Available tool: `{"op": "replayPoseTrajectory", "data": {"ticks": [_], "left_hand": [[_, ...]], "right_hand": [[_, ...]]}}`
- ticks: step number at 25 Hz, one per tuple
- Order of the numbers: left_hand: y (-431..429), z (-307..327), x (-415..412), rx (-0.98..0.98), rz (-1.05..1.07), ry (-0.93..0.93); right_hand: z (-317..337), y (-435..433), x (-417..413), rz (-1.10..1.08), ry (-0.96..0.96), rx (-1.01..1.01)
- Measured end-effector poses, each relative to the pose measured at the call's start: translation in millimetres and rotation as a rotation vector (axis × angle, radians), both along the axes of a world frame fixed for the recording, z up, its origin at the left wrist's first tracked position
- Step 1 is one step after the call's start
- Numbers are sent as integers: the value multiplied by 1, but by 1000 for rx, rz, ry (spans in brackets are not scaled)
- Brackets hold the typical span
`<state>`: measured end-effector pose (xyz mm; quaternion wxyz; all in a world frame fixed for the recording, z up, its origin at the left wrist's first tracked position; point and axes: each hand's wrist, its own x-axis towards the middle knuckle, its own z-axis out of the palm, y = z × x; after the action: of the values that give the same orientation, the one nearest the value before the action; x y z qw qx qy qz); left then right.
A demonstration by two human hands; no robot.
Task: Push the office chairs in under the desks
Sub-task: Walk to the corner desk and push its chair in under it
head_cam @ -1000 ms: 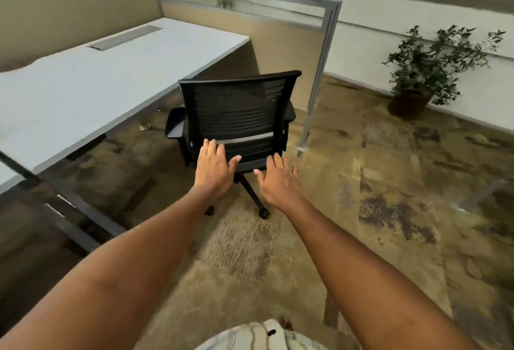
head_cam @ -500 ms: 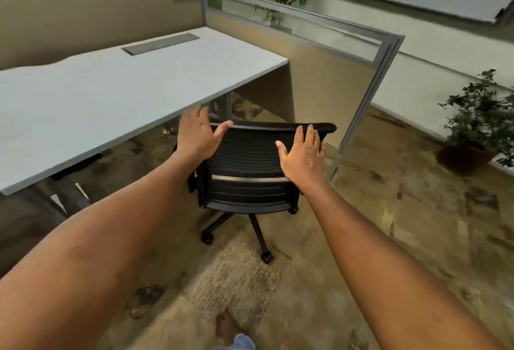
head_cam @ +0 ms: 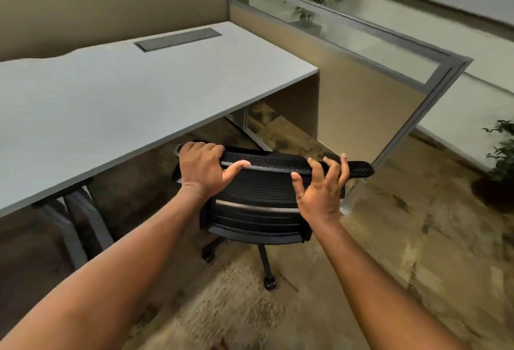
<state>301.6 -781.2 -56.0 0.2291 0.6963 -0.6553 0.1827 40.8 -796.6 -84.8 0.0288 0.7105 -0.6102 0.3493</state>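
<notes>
The left hand point(head_cam: 200, 167) gripped the top edge of the office chair point(head_cam: 261, 196), while the right hand point(head_cam: 322, 185) was half-curled over it. The chair sat just short of the table point(head_cam: 116, 99) ahead of the hands. The next move looked like a straight forward push.

- Left hand point(head_cam: 200, 167) — bare, no glove, ring or watch visible.
- Right hand point(head_cam: 322, 187) — bare likewise.
- Both forearms uncovered, no sleeves in view.
</notes>
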Motion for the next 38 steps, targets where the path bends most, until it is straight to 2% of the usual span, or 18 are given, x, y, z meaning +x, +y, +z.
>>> {"op": "replayPoseTrajectory", "data": {"ticks": [2, 9, 15, 20, 25, 33, 38], "left_hand": [[-7, -4, 6, -51, 0, -30], [-20, -8, 25, 13, 78, 18], [-38, 0, -10, 53, 250, 54], [-65, -1, -55, 43, 403, 60], [-94, 8, -78, 72, 534, 73], [-127, 5, -68, 87, 638, 119], [-149, 6, -49, 90, 674, 80]], "right_hand": [[-1, -10, 8, 31, -10, -12], [-7, -46, 34, 109, 27, 2], [1, -107, 14, 228, 99, 67], [10, -170, -14, 296, 291, 202], [25, -224, -15, 384, 411, 246], [31, -278, 11, 476, 509, 281], [32, -306, 34, 509, 509, 273]]}}
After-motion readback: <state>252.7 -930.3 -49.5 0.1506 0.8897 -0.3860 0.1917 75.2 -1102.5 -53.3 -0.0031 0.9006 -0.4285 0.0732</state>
